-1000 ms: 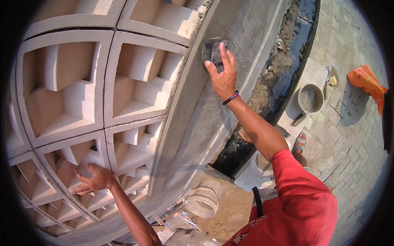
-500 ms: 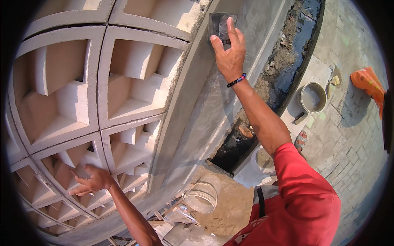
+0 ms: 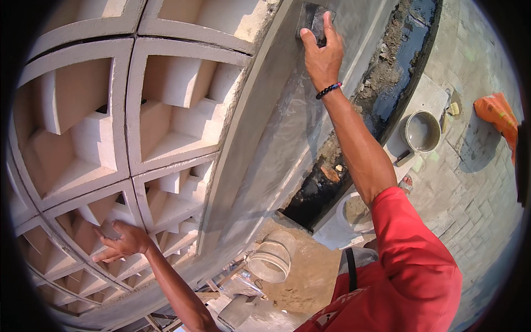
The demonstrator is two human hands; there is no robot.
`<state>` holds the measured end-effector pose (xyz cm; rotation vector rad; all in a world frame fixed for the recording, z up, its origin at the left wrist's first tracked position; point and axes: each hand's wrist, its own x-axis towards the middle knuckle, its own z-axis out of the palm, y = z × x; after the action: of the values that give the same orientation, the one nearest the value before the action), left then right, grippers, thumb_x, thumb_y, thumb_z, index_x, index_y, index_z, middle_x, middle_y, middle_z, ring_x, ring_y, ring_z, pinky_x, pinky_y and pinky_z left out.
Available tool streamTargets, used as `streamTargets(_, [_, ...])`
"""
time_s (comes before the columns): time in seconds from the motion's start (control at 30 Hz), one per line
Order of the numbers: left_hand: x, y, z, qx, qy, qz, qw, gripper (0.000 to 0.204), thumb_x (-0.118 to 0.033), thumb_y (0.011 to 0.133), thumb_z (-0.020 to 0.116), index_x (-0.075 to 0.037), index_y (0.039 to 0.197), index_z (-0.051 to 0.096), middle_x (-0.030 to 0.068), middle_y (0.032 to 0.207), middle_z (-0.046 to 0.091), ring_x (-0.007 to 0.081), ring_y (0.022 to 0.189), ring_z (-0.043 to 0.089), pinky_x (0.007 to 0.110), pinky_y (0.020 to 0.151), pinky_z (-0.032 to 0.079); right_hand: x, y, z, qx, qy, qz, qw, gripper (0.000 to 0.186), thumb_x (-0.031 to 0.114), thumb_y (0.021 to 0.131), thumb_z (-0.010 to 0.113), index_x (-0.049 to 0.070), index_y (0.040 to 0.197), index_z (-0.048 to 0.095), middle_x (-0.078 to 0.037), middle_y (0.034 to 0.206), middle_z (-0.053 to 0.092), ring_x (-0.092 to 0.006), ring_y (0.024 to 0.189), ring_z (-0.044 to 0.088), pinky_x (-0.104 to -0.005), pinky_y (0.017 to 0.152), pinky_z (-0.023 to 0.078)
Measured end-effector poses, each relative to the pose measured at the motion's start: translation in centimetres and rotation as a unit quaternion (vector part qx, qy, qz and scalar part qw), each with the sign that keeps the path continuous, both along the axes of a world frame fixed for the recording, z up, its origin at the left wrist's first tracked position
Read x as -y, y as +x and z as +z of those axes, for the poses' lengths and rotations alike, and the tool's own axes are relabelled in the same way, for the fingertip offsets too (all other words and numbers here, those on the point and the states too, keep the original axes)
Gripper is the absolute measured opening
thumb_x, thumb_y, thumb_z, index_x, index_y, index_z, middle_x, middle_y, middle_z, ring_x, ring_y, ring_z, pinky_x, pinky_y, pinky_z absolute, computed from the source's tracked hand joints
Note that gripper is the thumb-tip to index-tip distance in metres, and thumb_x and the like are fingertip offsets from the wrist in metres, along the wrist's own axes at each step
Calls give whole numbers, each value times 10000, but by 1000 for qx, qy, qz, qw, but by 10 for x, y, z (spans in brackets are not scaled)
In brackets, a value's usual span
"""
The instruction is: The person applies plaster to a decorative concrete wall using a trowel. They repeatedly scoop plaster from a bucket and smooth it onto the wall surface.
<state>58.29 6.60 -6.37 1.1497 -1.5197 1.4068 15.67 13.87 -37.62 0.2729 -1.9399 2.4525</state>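
My right hand (image 3: pixel 324 58), with a beaded bracelet at the wrist, presses a dark rectangular float (image 3: pixel 308 16) flat against the grey plastered band (image 3: pixel 260 138) of the wall. Thumb and fingers grip it; part of the float is hidden under them. At lower left, my left hand (image 3: pixel 126 243) rests on the pale ventilation blocks (image 3: pixel 133 110), fingers spread and holding nothing. The blocks form a grid with deep openings beside the smooth plaster.
A drain channel (image 3: pixel 398 72) with dark water and rubble runs along the wall's foot. Beyond it stand a round bucket (image 3: pixel 406 135) and an orange sack (image 3: pixel 494 113) on paving. Below are a white bucket (image 3: pixel 268 265), sand (image 3: pixel 310 260) and another bucket (image 3: pixel 342 213) holding mix.
My right hand and the float have shifted a little up and to the right over the plaster. The left hand stays in the same place on the blocks.
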Motion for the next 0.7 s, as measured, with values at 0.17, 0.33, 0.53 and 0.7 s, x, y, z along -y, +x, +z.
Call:
streamTargets(0.17, [-3, -16, -3, -11, 10, -7, 1000, 555, -403, 781, 635, -76, 1228, 587, 357, 1490, 70, 515, 1360, 113, 597, 1073, 166, -3, 65, 1, -114, 54, 15, 992, 659, 268, 835, 650, 37, 1401, 404, -214, 1213, 502, -380, 1164, 426, -445, 994, 355])
streamTargets(0.33, [-6, -17, -4, -1, 4, 2, 1000, 560, -410, 781, 639, -75, 1226, 589, 369, 1482, 74, 511, 1364, 109, 588, 1077, 161, -1, -3, 2, 32, 16, -8, 999, 653, 283, 831, 646, 50, 1399, 421, -236, 1239, 484, -404, 1166, 413, -464, 1010, 337])
streamTargets(0.53, [-1, -10, -5, 16, -1, -6, 1000, 557, -400, 784, 632, -62, 1224, 587, 367, 1484, 76, 486, 1378, 101, 575, 1091, 128, -9, 65, 4, -137, 62, 22, 988, 634, 277, 841, 639, 38, 1389, 426, -226, 1165, 496, -372, 1131, 434, -438, 975, 363])
streamTargets(0.7, [-2, -12, -6, -3, 8, -25, 1000, 548, -396, 786, 624, -70, 1226, 589, 368, 1483, 77, 489, 1377, 99, 582, 1089, 124, 1, 4, -4, -16, -8, 5, 1000, 657, 259, 815, 670, 58, 1394, 431, -239, 1210, 475, -413, 1190, 395, -480, 1031, 315])
